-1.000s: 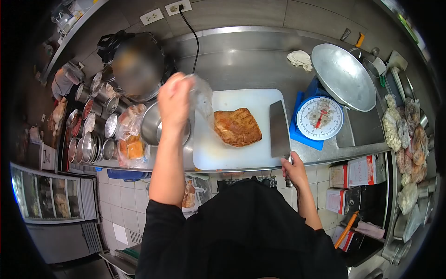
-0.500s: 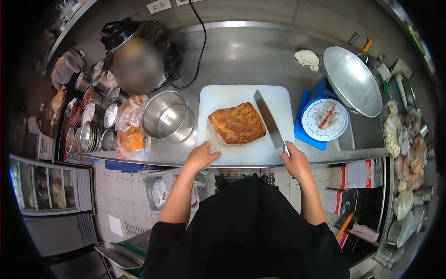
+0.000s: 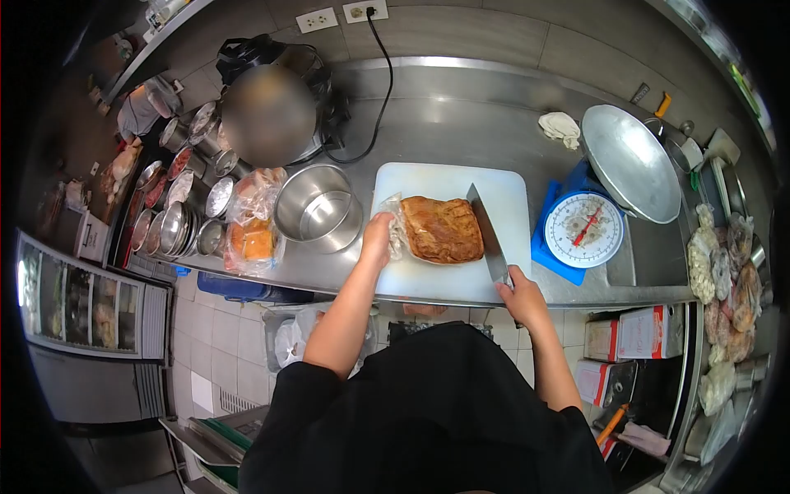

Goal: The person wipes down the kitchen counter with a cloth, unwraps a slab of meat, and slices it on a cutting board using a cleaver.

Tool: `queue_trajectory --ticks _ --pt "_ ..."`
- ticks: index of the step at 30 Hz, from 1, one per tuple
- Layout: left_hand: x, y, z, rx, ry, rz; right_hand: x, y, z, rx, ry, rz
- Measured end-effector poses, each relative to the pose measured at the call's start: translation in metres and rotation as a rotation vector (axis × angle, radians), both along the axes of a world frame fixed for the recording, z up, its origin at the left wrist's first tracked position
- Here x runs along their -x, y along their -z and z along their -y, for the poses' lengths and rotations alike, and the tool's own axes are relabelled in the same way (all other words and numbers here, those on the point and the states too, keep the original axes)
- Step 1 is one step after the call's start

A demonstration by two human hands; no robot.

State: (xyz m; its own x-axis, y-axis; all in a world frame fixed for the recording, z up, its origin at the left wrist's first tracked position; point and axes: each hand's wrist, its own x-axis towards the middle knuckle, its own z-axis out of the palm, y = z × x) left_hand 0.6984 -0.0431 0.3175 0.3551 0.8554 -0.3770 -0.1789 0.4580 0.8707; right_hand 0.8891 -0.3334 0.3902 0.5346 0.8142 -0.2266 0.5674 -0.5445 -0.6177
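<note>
A slab of browned cooked meat [image 3: 442,230] lies on a white cutting board [image 3: 448,284]. My right hand [image 3: 524,295] is closed round the handle of a large knife [image 3: 489,236], its broad blade beside the meat's right edge. At the meat's left side, my left hand [image 3: 378,238] is closed on a clear plastic bag [image 3: 396,229], which is crumpled against the meat. How far the plastic runs under the slab is hidden.
A steel pot [image 3: 318,206] and bagged food [image 3: 252,239] stand left of the board. To the right is a blue dial scale [image 3: 583,230] with a metal pan [image 3: 631,163]. A white cloth [image 3: 559,129] lies behind; a black cord [image 3: 390,90] hangs from the outlet.
My left hand has moved up along the meat's left side with the plastic. The meat has turned a little and sits squarer on the board. The knife is now close against its right edge.
</note>
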Motion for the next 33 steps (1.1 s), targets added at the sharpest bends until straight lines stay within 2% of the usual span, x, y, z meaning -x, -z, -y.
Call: queue_trajectory --ticks 1,4,5,7,9,11,13,15,16,18,19,21,25,27,28,30,32,33 --pt "0.004 -0.005 -0.002 -0.002 -0.006 -0.001 0.001 -0.001 0.000 0.007 0.010 -0.013" --pt "0.023 -0.008 -0.021 -0.446 0.253 -0.557 0.000 0.007 0.005 -0.019 -0.011 0.014" --pt "0.035 -0.002 -0.033 -0.446 0.242 -0.557 0.000 0.011 0.004 -0.059 -0.032 0.048" --pt "0.058 -0.008 -0.042 -0.700 0.289 -0.815 0.005 0.010 0.004 -0.058 -0.020 0.042" --pt "0.078 0.003 -0.058 -0.762 0.302 -0.819 0.006 0.009 0.002 -0.055 -0.003 0.036" --pt "0.094 0.007 -0.072 -1.043 0.208 -0.823 0.000 0.008 0.003 -0.017 0.006 0.005" --pt "0.096 0.000 -0.072 -1.018 0.220 -0.856 -0.001 0.009 0.003 -0.030 0.000 0.014" --pt "0.089 -0.010 -0.063 -0.576 0.338 -0.621 -0.001 0.011 0.002 -0.045 -0.002 0.017" --pt "0.081 -0.013 -0.052 -0.575 0.343 -0.621 -0.002 0.012 0.001 -0.045 -0.006 0.022" --pt "0.056 -0.018 -0.022 -0.591 0.222 -0.226 0.000 0.010 0.002 -0.040 0.006 0.024" --pt "0.043 -0.032 -0.013 -0.591 0.238 -0.221 0.003 0.004 0.000 -0.017 0.020 -0.006" --pt "0.020 -0.071 0.007 -0.391 0.264 -0.004 0.005 -0.002 0.000 0.005 0.049 -0.030" --pt "-0.026 -0.151 0.022 -0.562 0.331 0.131 0.004 -0.001 -0.003 0.005 0.068 -0.085" --pt "-0.057 -0.187 0.029 -0.783 0.395 0.159 0.002 0.012 -0.005 -0.094 0.011 -0.140" --pt "-0.074 -0.204 0.033 -0.796 0.433 0.202 0.002 0.008 -0.008 -0.095 0.019 -0.140" --pt "-0.091 -0.228 0.036 -0.804 0.477 0.249 0.001 -0.001 -0.015 -0.156 0.119 -0.721" --pt "-0.102 -0.243 0.034 -0.756 0.434 0.254 -0.002 0.002 -0.009 -0.193 0.203 -0.778" --pt "-0.092 -0.245 0.030 -0.850 0.349 0.152 -0.004 0.006 -0.005 -0.225 0.283 -0.839"
